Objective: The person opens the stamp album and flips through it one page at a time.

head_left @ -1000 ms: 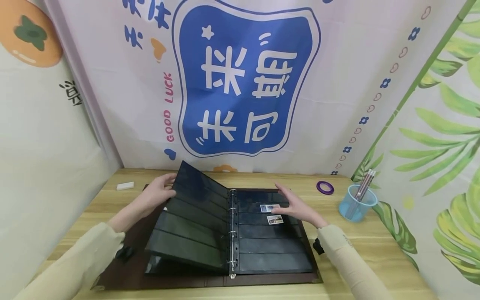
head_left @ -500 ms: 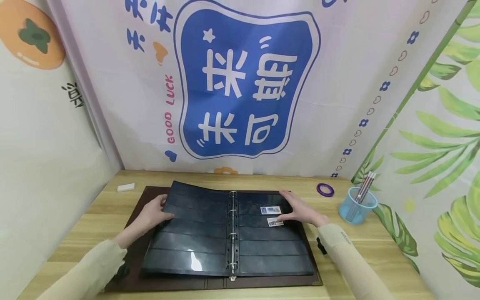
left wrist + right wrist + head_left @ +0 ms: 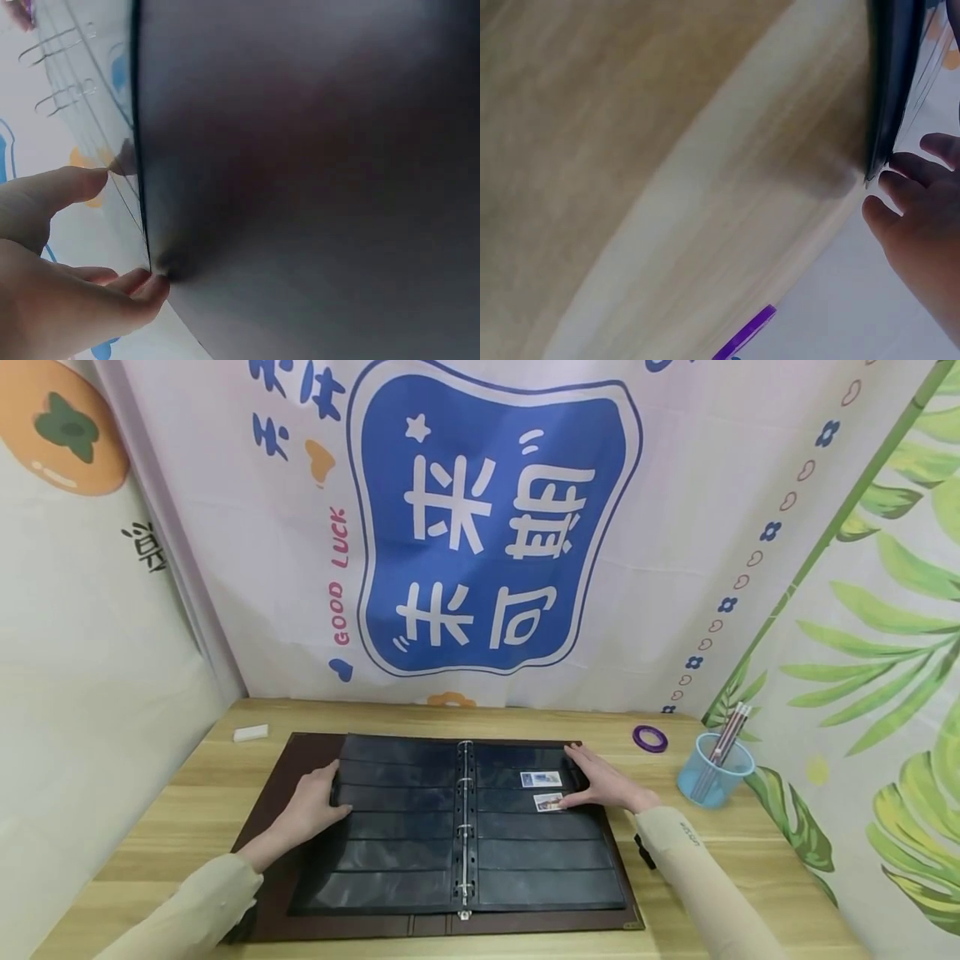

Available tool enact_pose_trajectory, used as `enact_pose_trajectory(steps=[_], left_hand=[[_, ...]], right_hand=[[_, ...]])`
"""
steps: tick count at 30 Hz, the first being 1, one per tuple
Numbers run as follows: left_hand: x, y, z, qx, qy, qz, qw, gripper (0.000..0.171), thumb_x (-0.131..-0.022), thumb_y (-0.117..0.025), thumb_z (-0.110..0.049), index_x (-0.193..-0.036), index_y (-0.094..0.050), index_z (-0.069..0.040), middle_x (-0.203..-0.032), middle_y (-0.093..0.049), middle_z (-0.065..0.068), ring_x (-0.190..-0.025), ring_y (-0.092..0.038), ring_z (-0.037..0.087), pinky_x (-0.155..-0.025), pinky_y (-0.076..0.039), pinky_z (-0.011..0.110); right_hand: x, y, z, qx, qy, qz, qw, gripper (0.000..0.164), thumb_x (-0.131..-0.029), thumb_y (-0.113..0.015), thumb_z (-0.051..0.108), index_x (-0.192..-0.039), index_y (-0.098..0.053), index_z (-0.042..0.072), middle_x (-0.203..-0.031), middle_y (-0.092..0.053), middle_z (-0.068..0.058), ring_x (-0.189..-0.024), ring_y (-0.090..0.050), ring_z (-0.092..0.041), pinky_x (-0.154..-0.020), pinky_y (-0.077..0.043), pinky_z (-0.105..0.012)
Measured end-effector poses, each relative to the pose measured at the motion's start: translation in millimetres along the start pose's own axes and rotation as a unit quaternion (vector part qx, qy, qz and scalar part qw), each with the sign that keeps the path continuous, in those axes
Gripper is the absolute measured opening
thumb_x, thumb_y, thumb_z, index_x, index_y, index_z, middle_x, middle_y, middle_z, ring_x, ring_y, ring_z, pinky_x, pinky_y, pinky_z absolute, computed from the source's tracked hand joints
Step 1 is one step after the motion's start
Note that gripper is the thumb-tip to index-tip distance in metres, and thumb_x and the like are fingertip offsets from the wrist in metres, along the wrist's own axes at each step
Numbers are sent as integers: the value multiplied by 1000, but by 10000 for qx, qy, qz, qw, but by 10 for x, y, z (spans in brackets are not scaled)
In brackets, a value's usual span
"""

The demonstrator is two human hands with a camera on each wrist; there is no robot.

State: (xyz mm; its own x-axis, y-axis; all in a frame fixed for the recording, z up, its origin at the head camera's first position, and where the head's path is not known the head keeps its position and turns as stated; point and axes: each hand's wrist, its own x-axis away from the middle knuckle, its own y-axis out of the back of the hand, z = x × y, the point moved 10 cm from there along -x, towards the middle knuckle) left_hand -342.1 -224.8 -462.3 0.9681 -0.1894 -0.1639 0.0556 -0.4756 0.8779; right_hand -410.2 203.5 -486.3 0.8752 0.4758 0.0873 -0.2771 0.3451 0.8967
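A stamp album [image 3: 480, 923] with a dark brown cover lies spread on the wooden table, its black pocket pages held by metal rings [image 3: 465, 831]. The left pages [image 3: 393, 827] lie nearly flat. My left hand [image 3: 311, 806] rests at their outer edge; in the left wrist view its fingertips touch that edge, the thumb apart from them. Two small stamps sit in the upper right page: a bluish one [image 3: 541, 779] and a second stamp [image 3: 548, 802] just below. My right hand [image 3: 603, 782] rests at the right page's outer edge, thumb tip beside the lower stamp, fingers spread.
A white block [image 3: 251, 732] lies at the table's back left. Toward the back right are a purple tape roll [image 3: 649, 738] and a blue mesh cup [image 3: 715, 772] holding several pencils [image 3: 729, 733]. Printed cloth [image 3: 285, 568] hangs behind the table.
The raised left pages have come down to the left and now lie nearly flat, my left hand lowering with them. My right hand has shifted slightly at the right page's edge.
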Motion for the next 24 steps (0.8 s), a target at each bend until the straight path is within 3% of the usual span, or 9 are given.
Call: enact_pose_trajectory(steps=[7,14,24], left_hand=[[98,-75,-65,-370,-319,-11,9988,79,-90,-72,-30,-144,-37,16,-148,-37,39,-137,-33,59,-109,-31,70],[137,-184,-106,-671,-450,410,9959,87,-91,-63,-55,-149,-40,5,-157,-31,30,-145,-24,54,-110,-27,72],[168,-246,-94,-935,-397,581,9931,90,-91,-59,-61,-151,-37,2,-159,-29,27,-146,-26,50,-112,-26,71]], right_hand=[[-17,-43,-57,25,-77,89,9999,111,-81,-76,55,-158,-19,0,-165,-13,-25,-152,-17,-44,-120,-23,-60],[-17,-55,-68,-26,-152,234,9996,113,-81,-75,55,-158,-13,-1,-166,-9,-23,-153,-13,-42,-122,-20,-59],[-37,-44,-46,41,-116,157,9998,114,-80,-75,56,-157,-17,-3,-164,-16,-25,-152,-19,-42,-122,-22,-56]])
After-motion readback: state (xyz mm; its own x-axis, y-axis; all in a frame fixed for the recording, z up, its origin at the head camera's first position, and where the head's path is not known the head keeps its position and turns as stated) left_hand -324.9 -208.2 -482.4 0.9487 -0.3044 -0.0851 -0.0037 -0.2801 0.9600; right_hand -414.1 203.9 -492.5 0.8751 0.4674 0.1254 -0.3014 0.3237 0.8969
